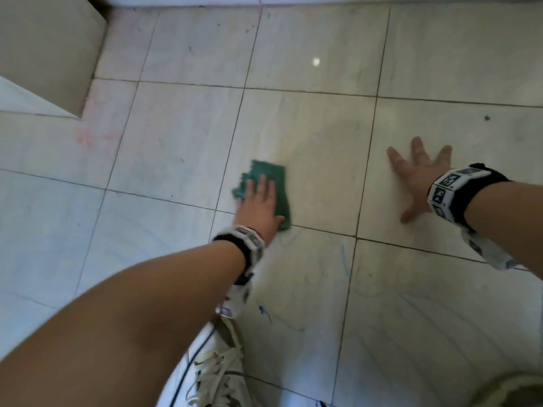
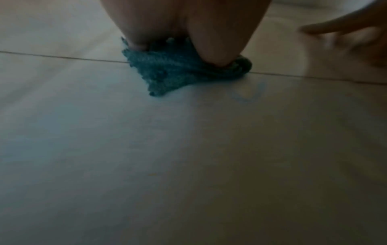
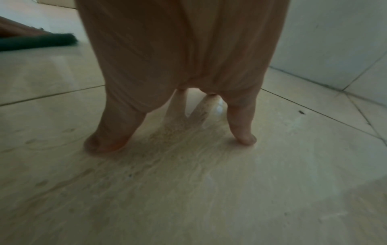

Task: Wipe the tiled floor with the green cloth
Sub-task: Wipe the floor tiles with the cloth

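The left hand [image 1: 258, 205] lies flat on the cloth [image 1: 271, 179], fingers straight, pressing it down on the floor [image 1: 176, 136]. The cloth's long side points to 12 o'clock. Blue marks [image 1: 345, 259] sit toward 5 o'clock. The right hand [image 1: 417, 177], spread flat, holds nothing, off at 3 o'clock.

Dim, blurred wrist views (head brighter)

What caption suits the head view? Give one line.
Left hand presses green cloth flat on tiled floor; right hand braces beside it.
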`<action>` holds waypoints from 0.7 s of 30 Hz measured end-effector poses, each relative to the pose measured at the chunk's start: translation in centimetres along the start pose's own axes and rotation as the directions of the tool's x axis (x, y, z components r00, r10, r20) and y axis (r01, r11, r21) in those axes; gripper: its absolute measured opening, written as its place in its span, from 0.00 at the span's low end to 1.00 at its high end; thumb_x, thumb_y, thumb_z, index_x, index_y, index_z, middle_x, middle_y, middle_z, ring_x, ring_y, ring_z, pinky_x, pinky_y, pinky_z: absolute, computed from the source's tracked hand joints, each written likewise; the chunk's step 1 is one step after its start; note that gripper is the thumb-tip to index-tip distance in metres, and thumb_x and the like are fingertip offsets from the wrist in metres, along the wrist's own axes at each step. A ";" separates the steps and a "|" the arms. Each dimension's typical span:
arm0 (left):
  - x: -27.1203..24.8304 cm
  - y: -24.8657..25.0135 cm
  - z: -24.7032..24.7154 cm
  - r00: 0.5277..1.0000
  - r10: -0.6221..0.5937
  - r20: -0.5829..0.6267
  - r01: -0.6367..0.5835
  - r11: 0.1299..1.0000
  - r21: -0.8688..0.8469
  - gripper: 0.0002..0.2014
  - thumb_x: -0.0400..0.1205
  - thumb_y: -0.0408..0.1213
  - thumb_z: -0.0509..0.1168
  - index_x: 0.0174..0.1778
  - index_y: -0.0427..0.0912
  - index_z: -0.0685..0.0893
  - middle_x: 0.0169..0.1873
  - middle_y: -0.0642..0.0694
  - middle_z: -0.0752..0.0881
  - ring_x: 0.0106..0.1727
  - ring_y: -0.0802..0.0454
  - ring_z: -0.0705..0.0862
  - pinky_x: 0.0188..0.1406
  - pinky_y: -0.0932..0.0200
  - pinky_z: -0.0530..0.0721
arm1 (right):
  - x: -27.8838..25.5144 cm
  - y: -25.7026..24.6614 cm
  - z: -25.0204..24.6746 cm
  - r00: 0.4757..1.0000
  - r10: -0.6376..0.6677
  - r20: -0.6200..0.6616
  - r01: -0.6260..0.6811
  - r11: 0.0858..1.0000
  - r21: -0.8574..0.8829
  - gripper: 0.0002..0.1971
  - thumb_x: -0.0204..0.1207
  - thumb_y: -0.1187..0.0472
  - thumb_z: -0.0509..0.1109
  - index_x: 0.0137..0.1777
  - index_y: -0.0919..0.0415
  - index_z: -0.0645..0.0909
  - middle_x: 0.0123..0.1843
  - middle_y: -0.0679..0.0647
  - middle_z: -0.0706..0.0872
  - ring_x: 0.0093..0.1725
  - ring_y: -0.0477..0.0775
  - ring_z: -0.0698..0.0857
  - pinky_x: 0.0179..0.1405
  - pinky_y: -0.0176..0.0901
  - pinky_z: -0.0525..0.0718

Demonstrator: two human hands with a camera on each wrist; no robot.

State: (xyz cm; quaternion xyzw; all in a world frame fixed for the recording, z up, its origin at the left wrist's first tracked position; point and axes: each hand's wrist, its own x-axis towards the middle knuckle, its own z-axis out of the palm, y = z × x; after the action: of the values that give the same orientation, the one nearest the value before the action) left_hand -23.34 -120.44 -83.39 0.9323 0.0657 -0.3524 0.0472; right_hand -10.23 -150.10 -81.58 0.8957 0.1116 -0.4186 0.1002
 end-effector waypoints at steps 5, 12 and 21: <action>-1.4 12.7 2.1 0.932 0.345 0.110 -0.355 0.930 0.098 0.41 0.88 0.50 0.59 0.87 0.46 0.37 0.85 0.47 0.31 0.85 0.39 0.31 0.84 0.34 0.41 | 0.0 0.0 0.2 1.000 0.005 -0.024 -0.005 1.000 -0.017 0.79 0.51 0.39 0.90 0.82 0.35 0.23 0.85 0.54 0.23 0.82 0.82 0.34 0.81 0.78 0.54; -2.3 10.0 3.3 0.914 0.394 0.101 -0.404 0.905 0.135 0.43 0.86 0.54 0.60 0.87 0.47 0.37 0.85 0.49 0.32 0.85 0.43 0.31 0.83 0.40 0.39 | -0.1 0.0 0.3 1.000 0.007 -0.015 -0.007 1.000 0.000 0.80 0.50 0.41 0.91 0.82 0.34 0.24 0.85 0.52 0.22 0.82 0.81 0.33 0.80 0.79 0.54; -1.2 -8.8 1.3 0.994 -0.103 0.018 0.104 0.995 -0.013 0.43 0.87 0.51 0.60 0.87 0.43 0.37 0.86 0.44 0.33 0.86 0.37 0.36 0.84 0.34 0.49 | 0.0 0.0 0.1 1.000 0.021 0.019 -0.021 1.000 -0.022 0.81 0.49 0.39 0.90 0.81 0.34 0.22 0.84 0.52 0.20 0.82 0.82 0.33 0.79 0.80 0.56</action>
State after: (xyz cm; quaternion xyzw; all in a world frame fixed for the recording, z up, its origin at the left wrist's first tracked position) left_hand -26.43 -111.99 -83.90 0.9242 0.1161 -0.3621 0.0362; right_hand -10.30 -150.08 -81.64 0.8916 0.1057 -0.4248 0.1156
